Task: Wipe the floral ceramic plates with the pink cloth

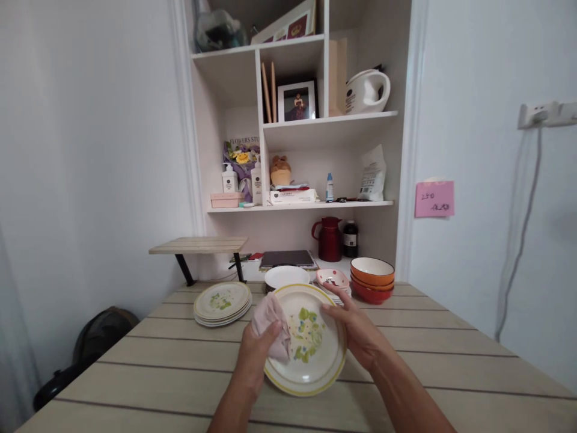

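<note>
A cream dinner plate (pixel 315 373) with a yellow rim and green leaf pattern is held up over the table, tilted so its face shows. My right hand (pixel 356 331) grips its right edge, thumb on the front and fingers behind. At the left edge my left hand (pixel 260 349) is closed on a pale pink cloth (pixel 273 319), which lies against the plate's face and rim. Its fingers are mostly hidden behind the cloth and plate. Left of these, a stack of matching plates (pixel 222 302) rests on the table.
Behind the held plate stand white plates (pixel 286 276), small pink-dotted dishes (pixel 332 279) and a stack of orange and red bowls (pixel 372 280). A small raised wooden shelf (pixel 198 245) is at the back left of the slatted table (pixel 148 373). A red jug (pixel 330 239) stands farther back.
</note>
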The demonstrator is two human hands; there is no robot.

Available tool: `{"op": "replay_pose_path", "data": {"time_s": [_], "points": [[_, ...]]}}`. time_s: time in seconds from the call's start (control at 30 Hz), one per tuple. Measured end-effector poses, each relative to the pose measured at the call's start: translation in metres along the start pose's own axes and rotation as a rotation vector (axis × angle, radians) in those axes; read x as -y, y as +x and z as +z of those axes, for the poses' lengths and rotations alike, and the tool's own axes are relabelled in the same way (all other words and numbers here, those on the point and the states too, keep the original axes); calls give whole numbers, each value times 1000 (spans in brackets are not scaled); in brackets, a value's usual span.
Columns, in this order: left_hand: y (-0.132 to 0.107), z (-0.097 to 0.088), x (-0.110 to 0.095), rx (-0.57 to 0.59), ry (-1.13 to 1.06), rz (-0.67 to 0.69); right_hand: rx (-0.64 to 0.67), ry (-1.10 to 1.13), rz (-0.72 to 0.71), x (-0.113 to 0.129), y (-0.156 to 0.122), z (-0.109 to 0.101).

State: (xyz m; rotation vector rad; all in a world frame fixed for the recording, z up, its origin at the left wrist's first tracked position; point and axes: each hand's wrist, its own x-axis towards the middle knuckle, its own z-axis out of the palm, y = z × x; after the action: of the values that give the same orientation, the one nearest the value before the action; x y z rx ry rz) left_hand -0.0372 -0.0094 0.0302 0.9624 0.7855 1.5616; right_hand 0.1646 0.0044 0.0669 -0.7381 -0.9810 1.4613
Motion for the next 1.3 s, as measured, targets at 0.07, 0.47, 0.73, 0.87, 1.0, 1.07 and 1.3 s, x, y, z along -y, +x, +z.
{"op": "replay_pose_path", "data": {"time_s": [0.07,0.47,0.73,0.87,1.0,1.07,1.3], "points": [[0,-1,0,56,34,6,95,-61,13,3,-5,1],[1,-4,2,64,-69,-110,1,16,-40,-22,3,12],[1,17,13,-39,-332,-101,-209,266,-118,-30,8,18],[3,23,22,-26,-404,-96,-260,358,-131,-38,9,23],[4,21,28,3,-455,-110,-289,433,-123,-54,12,27],[4,20,32,6,-458,-114,-304,470,-114,-61,14,30],[2,19,29,-61,-395,-127,-206,447,13,-54,14,32]]}}
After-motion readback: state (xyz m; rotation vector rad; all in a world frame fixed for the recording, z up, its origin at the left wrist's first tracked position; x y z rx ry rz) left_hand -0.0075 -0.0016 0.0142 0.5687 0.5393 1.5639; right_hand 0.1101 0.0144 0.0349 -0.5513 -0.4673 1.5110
